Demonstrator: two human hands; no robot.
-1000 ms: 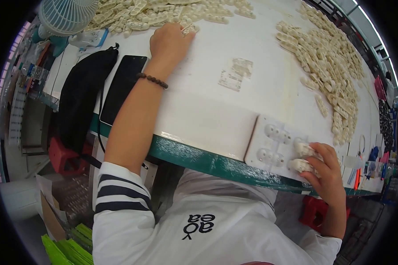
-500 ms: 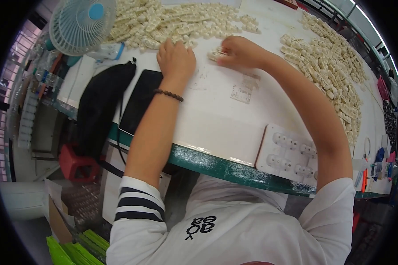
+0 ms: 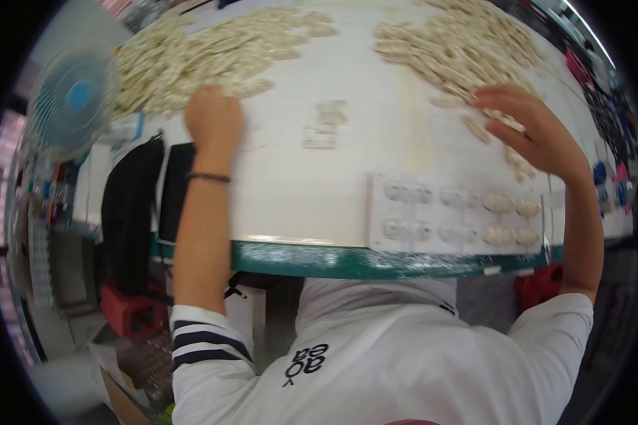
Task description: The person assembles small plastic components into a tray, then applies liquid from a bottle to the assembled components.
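Note:
My left hand (image 3: pixel 215 122) is at the near edge of the left heap of cream moulded pieces (image 3: pixel 191 60). Its fingers are curled and somewhat blurred, and their tips are hidden. Over the near side of the right heap of similar cream pieces (image 3: pixel 450 46), my right hand (image 3: pixel 532 131) has thumb and fingers apart, with nothing visible between them. Several loose pieces (image 3: pixel 521 164) lie just below its palm. A pale flat board (image 3: pixel 432 212) at the table's front edge carries rows of rounded shapes, clear toward the left and cream toward the right.
A fan with a blue hub (image 3: pixel 79 95) stands at the left. Near my left forearm lie a black pouch (image 3: pixel 129 212) and a dark flat device (image 3: pixel 175 191). A clear printed patch (image 3: pixel 322 127) is on the white table (image 3: pixel 298 191), whose front edge is green (image 3: pixel 312 260).
My right hand has moved rightward from beside the left heap to the right heap and let go of its cream pieces. My left hand stays by the left heap. The view has shifted.

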